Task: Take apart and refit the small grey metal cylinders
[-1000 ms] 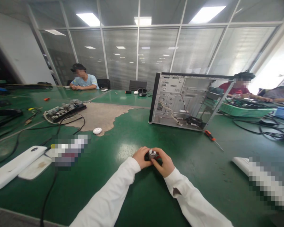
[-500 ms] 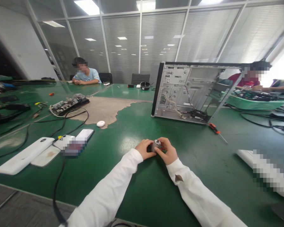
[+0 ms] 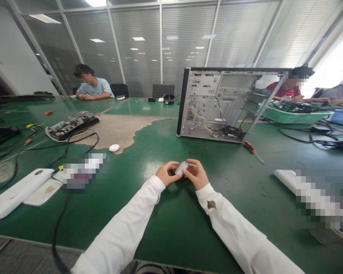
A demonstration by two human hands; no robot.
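Both of my hands meet just above the green table (image 3: 171, 228), in the middle of the view. My left hand (image 3: 165, 174) and my right hand (image 3: 196, 174) each pinch one end of a small silver-grey metal part (image 3: 181, 167), which lies tilted between the fingertips. Both wrists are in white sleeves. An open grey computer case (image 3: 217, 102) stands upright beyond my hands, and an orange-handled screwdriver (image 3: 250, 148) lies at its right foot.
A circuit board with cables (image 3: 68, 127) and a small white round device (image 3: 114, 147) lie at the left. White flat pieces (image 3: 17, 192) rest near the left edge. Black cables cross the table's left and right sides. Other people sit at the far side.
The small metal part has turned from end-on to lying on its side between my fingers. My hands have risen slightly, and my view has shifted a little.
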